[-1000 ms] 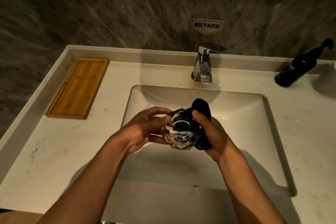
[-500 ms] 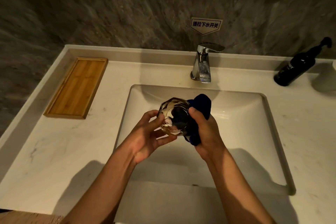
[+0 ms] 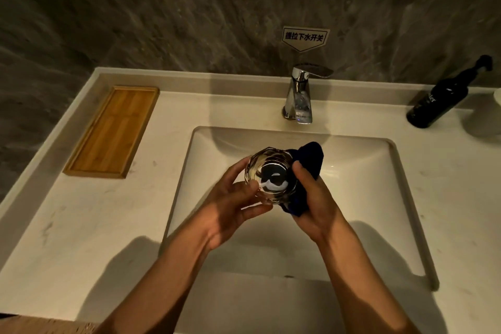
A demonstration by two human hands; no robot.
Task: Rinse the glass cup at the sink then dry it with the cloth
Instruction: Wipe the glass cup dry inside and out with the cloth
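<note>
A faceted clear glass cup (image 3: 271, 175) is held over the white sink basin (image 3: 360, 171), its thick base turned towards me. My left hand (image 3: 230, 206) grips the cup from the left and below. My right hand (image 3: 315, 198) presses a dark blue cloth (image 3: 311, 156) against the cup's right side; part of the cloth shows dark through the glass and part sticks out above my fingers. The chrome faucet (image 3: 299, 95) stands behind the basin, with no water running.
A bamboo tray (image 3: 113, 131) lies on the marble counter at the left. A black pump bottle (image 3: 444, 95) stands at the back right, beside a pale object at the frame's edge. A dark stone wall with a small sign rises behind.
Both hands lifted the cup and cloth slightly up and away from me. The cup turned in my grip, and my left fingers shifted from over its top to under its left side.
</note>
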